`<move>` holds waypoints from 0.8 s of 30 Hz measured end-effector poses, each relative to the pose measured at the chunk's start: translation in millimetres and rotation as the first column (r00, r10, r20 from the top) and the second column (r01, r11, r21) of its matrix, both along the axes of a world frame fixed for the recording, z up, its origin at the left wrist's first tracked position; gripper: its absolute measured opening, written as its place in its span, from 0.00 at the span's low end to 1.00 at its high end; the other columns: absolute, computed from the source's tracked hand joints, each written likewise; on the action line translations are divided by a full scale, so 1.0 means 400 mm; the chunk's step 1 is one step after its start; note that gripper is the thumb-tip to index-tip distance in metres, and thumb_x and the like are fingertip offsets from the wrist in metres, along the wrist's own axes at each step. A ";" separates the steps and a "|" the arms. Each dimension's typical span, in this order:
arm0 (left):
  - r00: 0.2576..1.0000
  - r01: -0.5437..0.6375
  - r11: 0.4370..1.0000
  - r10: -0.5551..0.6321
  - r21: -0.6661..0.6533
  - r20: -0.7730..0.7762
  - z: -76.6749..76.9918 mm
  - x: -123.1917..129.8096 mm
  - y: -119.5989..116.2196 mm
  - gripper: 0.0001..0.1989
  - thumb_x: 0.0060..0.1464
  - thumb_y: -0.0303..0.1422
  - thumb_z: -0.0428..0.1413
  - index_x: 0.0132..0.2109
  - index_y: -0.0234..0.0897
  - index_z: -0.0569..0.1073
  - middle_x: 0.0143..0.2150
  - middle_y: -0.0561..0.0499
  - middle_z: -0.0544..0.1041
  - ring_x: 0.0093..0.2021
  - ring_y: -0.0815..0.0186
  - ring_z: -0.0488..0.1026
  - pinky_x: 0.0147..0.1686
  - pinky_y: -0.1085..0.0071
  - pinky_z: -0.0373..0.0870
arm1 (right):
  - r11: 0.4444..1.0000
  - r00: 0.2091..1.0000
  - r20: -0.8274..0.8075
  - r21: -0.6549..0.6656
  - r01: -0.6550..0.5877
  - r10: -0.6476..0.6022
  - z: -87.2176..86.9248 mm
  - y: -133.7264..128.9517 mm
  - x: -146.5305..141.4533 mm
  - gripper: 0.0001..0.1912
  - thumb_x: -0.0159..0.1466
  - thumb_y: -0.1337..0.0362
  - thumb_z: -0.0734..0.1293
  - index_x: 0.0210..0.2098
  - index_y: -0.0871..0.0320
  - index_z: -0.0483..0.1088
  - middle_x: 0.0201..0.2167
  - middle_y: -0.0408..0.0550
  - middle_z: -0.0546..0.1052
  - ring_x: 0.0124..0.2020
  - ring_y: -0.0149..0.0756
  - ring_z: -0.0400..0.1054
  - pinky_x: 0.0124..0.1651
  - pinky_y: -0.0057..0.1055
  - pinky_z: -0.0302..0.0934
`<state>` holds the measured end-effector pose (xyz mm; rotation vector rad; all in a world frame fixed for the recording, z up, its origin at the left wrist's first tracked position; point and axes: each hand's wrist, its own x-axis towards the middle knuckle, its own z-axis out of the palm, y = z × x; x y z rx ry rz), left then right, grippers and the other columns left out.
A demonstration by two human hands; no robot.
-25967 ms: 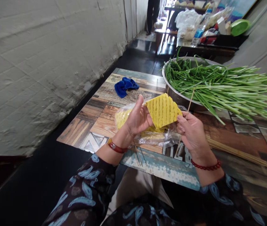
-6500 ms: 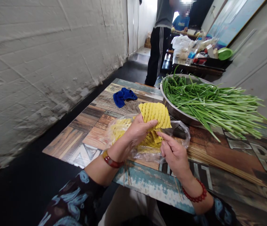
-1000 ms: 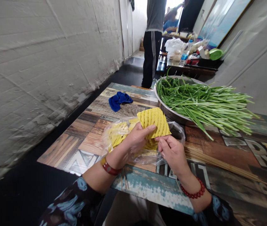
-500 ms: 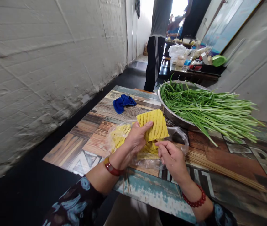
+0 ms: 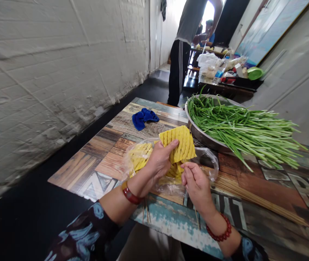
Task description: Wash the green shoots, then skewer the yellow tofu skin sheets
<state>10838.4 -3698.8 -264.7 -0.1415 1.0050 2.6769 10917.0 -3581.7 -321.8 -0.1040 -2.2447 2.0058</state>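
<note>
A yellow tofu slab (image 5: 181,143) with rows of slits is pinched in my left hand (image 5: 159,157), the thumb pressed on its face. Just below the slab's lower right corner, my right hand (image 5: 197,183) is closed on a thin bamboo skewer (image 5: 197,218), whose lower end shows under the palm. Where the skewer's tip meets the slab is too small to make out. Beneath both hands lies a clear plastic bag (image 5: 210,159) with more yellow slabs (image 5: 140,154). Several thin sticks (image 5: 145,212) show below my left wrist; their upper ends are hidden.
A metal bowl (image 5: 206,137) heaped with long green chives (image 5: 241,127) stands at the right. Several bamboo skewers (image 5: 263,204) lie along the table's right side. A blue cloth (image 5: 145,117) is at the far left. Beyond the table stands a person (image 5: 180,61) near a cluttered table (image 5: 225,87).
My right wrist has turned slightly, and the skewer's lower end has swung left. The left hand keeps its hold on the tofu slab. The person in the background leans over more.
</note>
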 end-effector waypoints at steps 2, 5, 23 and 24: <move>1.000 -0.005 1.000 0.005 0.005 0.001 0.001 0.000 0.001 0.19 0.41 0.30 0.71 0.40 0.30 0.77 0.36 0.44 0.83 0.45 0.52 0.81 0.51 0.57 0.77 | 1.000 1.000 -0.003 -0.004 -0.001 0.001 0.000 -0.002 -0.001 0.17 0.69 0.49 0.62 0.41 0.57 0.70 0.18 0.37 0.66 0.19 0.28 0.58 0.21 0.25 0.49; 1.000 -0.007 1.000 0.007 0.002 0.001 -0.001 0.001 0.001 0.19 0.40 0.30 0.72 0.41 0.30 0.77 0.36 0.44 0.83 0.45 0.52 0.81 0.51 0.57 0.77 | 1.000 1.000 -0.003 -0.013 -0.004 0.004 0.000 -0.004 -0.002 0.17 0.69 0.49 0.62 0.41 0.57 0.69 0.19 0.37 0.66 0.19 0.28 0.58 0.21 0.25 0.49; 1.000 0.000 1.000 0.000 0.001 -0.004 0.000 0.000 -0.003 0.19 0.39 0.31 0.72 0.40 0.31 0.77 0.36 0.44 0.83 0.47 0.51 0.81 0.51 0.57 0.77 | 1.000 1.000 -0.016 -0.018 -0.019 0.019 0.000 -0.008 -0.007 0.17 0.69 0.49 0.62 0.41 0.57 0.70 0.20 0.38 0.67 0.19 0.28 0.57 0.21 0.26 0.49; 1.000 0.003 1.000 -0.003 0.001 -0.001 0.000 -0.001 -0.005 0.19 0.40 0.31 0.72 0.40 0.31 0.77 0.36 0.44 0.83 0.47 0.51 0.81 0.51 0.57 0.77 | 0.999 1.000 -0.015 -0.024 -0.022 0.021 0.000 -0.008 -0.006 0.17 0.69 0.49 0.62 0.41 0.57 0.70 0.20 0.38 0.67 0.19 0.28 0.57 0.22 0.26 0.50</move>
